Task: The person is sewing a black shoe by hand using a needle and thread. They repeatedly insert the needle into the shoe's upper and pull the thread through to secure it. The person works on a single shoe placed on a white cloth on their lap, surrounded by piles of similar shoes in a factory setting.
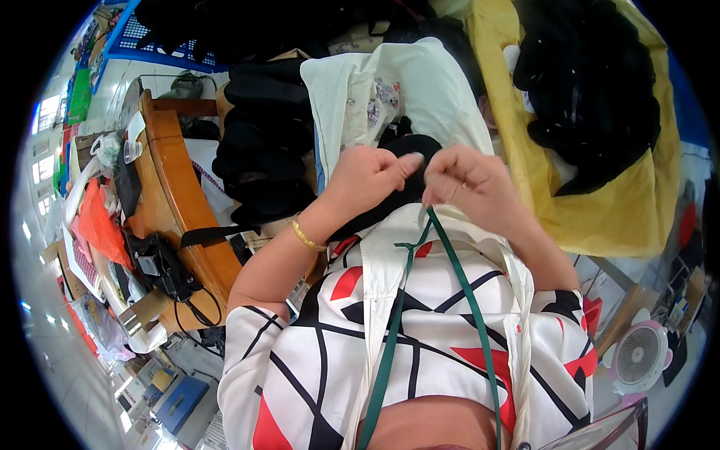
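My left hand (367, 176) is curled closed, its thumb stretched toward my right hand. My right hand (474, 178) is a little apart from it, the thumb and fingertips pinched together. Whatever either hand might hold is too small or hidden to make out. Behind and between the hands lies a dark, soft, rounded piece (420, 147) on my lap, partly covered by them. A pale cloth (442, 90) spreads beyond it, with a flower-printed fabric (367, 112) on it. A green cord (466, 289) hangs down my front and meets near my right fingertips.
Black rounded soft pieces (259, 142) are stacked at the left, beside a wooden chair (176, 180). More black pieces (589, 90) lie on a yellow cloth (626, 221) at the right. A black bag-like item (161, 262) sits at the left; a pink-and-white fan (641, 351) stands at the lower right.
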`<state>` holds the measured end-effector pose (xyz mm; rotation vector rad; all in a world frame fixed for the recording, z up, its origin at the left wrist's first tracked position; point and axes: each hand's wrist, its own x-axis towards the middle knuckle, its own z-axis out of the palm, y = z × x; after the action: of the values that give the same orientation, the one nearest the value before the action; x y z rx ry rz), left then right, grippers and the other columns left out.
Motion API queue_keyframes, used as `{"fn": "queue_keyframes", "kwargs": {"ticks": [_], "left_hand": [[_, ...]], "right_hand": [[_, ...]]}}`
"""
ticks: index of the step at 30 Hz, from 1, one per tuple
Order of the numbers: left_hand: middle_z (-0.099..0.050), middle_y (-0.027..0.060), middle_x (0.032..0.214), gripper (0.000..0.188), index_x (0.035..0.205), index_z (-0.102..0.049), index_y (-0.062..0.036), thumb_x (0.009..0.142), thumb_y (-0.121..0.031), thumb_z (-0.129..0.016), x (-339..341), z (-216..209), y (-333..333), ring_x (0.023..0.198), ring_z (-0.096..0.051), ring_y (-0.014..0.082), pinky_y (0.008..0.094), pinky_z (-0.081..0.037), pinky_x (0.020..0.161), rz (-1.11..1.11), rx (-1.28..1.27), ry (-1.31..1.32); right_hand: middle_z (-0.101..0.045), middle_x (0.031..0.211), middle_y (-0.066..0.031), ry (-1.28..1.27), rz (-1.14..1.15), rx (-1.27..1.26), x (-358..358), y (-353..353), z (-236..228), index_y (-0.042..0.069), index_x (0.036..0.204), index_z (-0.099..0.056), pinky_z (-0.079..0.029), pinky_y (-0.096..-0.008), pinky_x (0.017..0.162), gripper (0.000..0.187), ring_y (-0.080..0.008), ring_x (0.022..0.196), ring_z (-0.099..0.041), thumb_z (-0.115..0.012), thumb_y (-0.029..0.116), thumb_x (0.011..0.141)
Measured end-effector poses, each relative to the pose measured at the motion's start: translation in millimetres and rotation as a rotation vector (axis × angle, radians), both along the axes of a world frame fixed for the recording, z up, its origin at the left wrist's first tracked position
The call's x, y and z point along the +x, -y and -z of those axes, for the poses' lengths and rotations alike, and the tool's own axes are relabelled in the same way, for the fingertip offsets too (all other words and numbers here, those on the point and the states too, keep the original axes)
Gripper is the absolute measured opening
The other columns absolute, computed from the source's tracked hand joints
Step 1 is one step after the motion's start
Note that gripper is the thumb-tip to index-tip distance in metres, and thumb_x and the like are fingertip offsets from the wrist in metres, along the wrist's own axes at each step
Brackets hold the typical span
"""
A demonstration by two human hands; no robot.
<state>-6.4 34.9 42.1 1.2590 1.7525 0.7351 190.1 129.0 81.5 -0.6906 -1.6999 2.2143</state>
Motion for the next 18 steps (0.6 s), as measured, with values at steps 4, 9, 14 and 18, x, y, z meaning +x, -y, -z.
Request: {"fn": "queue_keyframes", "kwargs": {"ticks": [4,9,14,18], "left_hand": [[-0.067,0.0167,0.068,0.03,0.076,-0.071,0.001,0.079,-0.029,-0.07,2.7,6.6,2.9,0.06,-0.065,0.0274,0.0343,-0.049,0.058,0.053,-0.115,-0.02],[-0.067,0.0157,0.069,0.023,0.081,-0.071,0.0015,0.077,-0.021,-0.07,-2.7,-1.4,9.1,0.061,-0.064,0.0244,0.0339,-0.049,0.06,0.02,-0.25,-0.001],[-0.06,0.0017,0.062,0.018,0.083,-0.067,0.0031,0.085,-0.015,-0.07,0.4,-2.5,17.8,0.058,-0.048,0.0064,0.0254,-0.041,0.054,-0.041,-0.209,0.025],[-0.061,0.0018,0.071,0.014,0.086,-0.063,0.0019,0.087,-0.011,-0.068,-5.5,0.9,19.5,0.066,-0.051,0.0073,0.025,-0.043,0.061,-0.021,-0.162,0.071]], "right_hand": [[-0.067,0.082,-0.0067,0.022,-0.278,0.121,-0.7,3.3,-8.2,0.002,0.094,-0.06,-0.052,-0.025,0.066,0.006,-0.015,0.073,-0.068,-0.064,0.004,0.091],[-0.058,0.081,-0.0097,0.132,-0.059,0.812,-10.4,1.1,50.2,0.007,0.09,-0.064,-0.049,-0.0364,0.062,0.007,-0.0297,0.073,-0.062,-0.067,0.009,0.085],[-0.056,0.081,-0.0094,0.323,-0.157,1.057,-18.9,3.0,66.3,0.01,0.087,-0.063,-0.05,-0.0395,0.064,0.006,-0.0289,0.076,-0.062,-0.065,0.011,0.082],[-0.056,0.08,-0.0066,0.246,-0.154,1.165,-22.1,1.5,62.6,0.01,0.087,-0.062,-0.05,-0.0384,0.066,0.009,-0.0271,0.083,-0.062,-0.065,0.009,0.079]]}}
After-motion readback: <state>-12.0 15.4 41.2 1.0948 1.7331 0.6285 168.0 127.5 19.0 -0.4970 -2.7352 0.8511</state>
